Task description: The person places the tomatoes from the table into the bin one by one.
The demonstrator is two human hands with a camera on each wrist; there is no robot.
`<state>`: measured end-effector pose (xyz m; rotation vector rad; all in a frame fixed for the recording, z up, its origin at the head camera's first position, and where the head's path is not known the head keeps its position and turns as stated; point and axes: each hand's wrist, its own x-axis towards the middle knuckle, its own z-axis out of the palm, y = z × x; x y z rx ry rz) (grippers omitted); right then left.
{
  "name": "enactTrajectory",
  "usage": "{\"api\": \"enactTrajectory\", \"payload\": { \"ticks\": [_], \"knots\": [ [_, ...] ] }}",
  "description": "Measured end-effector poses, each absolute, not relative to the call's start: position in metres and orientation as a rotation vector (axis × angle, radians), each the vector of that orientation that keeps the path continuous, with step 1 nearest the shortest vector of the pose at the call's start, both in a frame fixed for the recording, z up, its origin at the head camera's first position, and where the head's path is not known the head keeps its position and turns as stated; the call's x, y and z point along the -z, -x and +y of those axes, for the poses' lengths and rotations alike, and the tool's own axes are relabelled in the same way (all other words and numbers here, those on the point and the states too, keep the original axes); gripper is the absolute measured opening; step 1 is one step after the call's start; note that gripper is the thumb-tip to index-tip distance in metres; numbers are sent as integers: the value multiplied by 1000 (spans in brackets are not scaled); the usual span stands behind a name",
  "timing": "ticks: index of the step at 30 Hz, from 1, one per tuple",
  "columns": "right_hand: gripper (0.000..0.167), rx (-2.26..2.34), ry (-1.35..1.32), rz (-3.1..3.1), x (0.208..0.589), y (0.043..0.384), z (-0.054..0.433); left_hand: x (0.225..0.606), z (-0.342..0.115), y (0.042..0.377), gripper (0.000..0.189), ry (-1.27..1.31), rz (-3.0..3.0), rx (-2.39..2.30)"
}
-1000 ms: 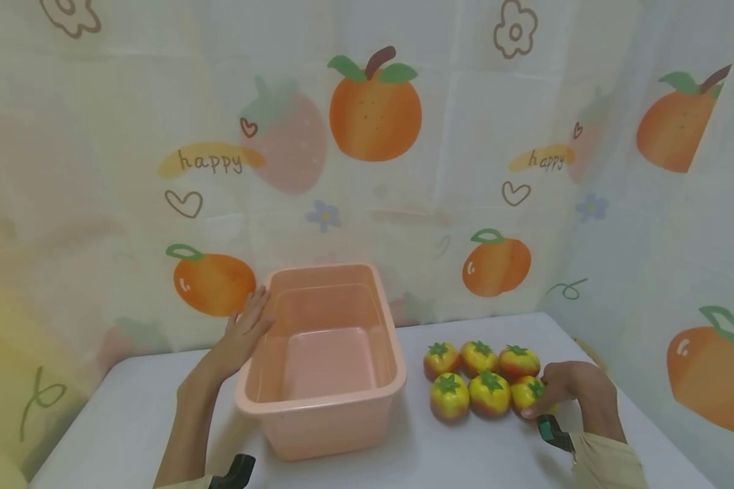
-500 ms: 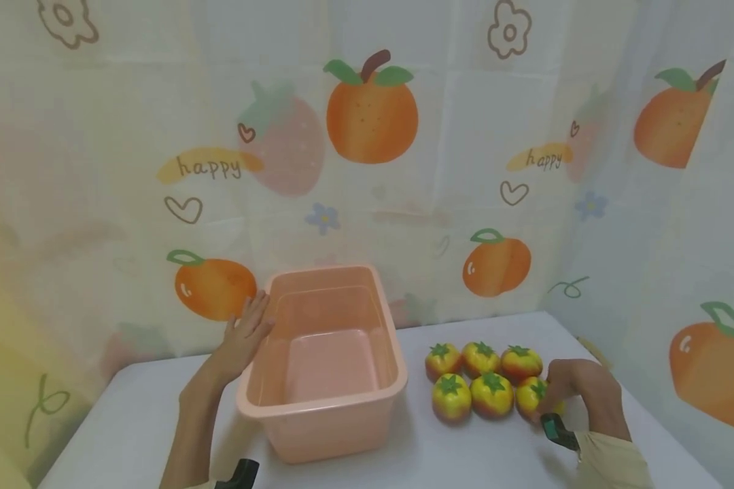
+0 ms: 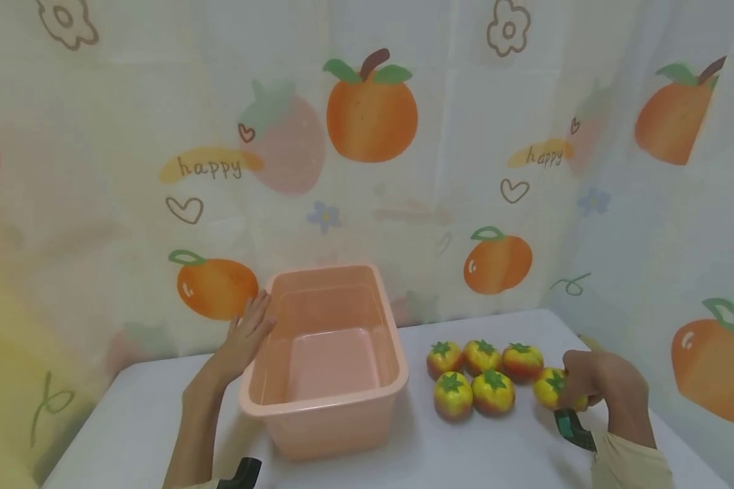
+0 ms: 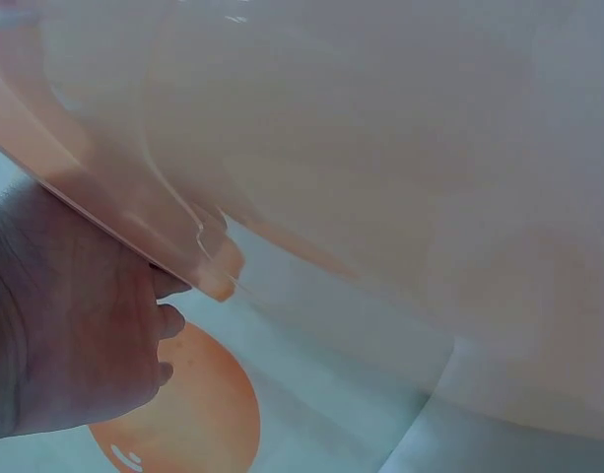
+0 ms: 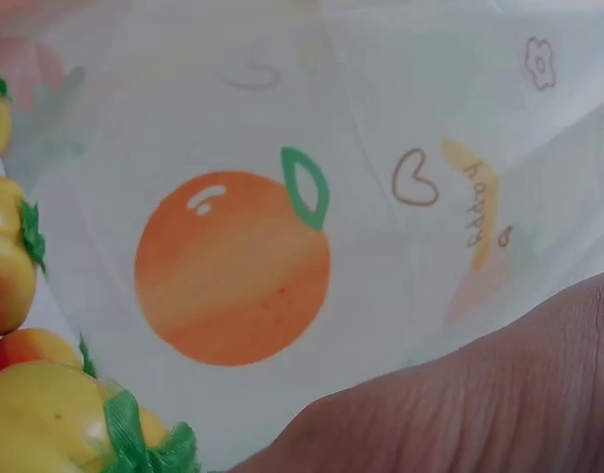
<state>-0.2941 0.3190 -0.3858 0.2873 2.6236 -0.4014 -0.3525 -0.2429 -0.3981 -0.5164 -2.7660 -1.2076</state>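
My right hand (image 3: 608, 382) grips a yellow-and-red persimmon (image 3: 546, 388) with a green leafy cap, at the right of the table; the fingers partly cover it. In the right wrist view only part of the hand (image 5: 479, 404) shows, with a persimmon (image 5: 45, 409) at the lower left. Beside it on the table, several more persimmons (image 3: 494, 392) sit in two close rows. My left hand (image 3: 245, 339) rests with extended fingers along the left rim of a deep pink plastic tub (image 3: 324, 404). The left wrist view has that hand (image 4: 85, 305) against the tub's outer side.
A white-covered table (image 3: 465, 455) carries everything. A fruit-printed curtain (image 3: 367, 224) hangs right behind the tub and along the right side. Nothing lies inside the tub.
My right hand has shifted to the right with its persimmon, opening a gap between it and the other persimmons. The left hand and the tub stay in place.
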Motion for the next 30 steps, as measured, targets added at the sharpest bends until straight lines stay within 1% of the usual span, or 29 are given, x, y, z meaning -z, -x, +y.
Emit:
{"api": "enactTrajectory", "payload": {
  "ticks": [3, 7, 10, 15, 23, 30],
  "knots": [
    [62, 416, -266, 2626, 382, 289, 315, 401, -243, 349, 72, 499, -2776, 1225],
    [60, 391, -274, 2652, 376, 284, 312, 401, -241, 349, 71, 501, -2771, 1228],
    [62, 405, -264, 2664, 371, 283, 312, 401, -240, 350, 70, 508, -2764, 1229],
    [69, 494, -167, 2675, 367, 285, 312, 400, -241, 351, 72, 519, -2755, 1221],
    [71, 556, 0, 2725, 361, 287, 304, 401, -245, 351, 72, 534, -2735, 1244],
    [68, 641, 156, 2802, 361, 291, 299, 403, -245, 354, 71, 555, -2716, 1273]
  ]
}}
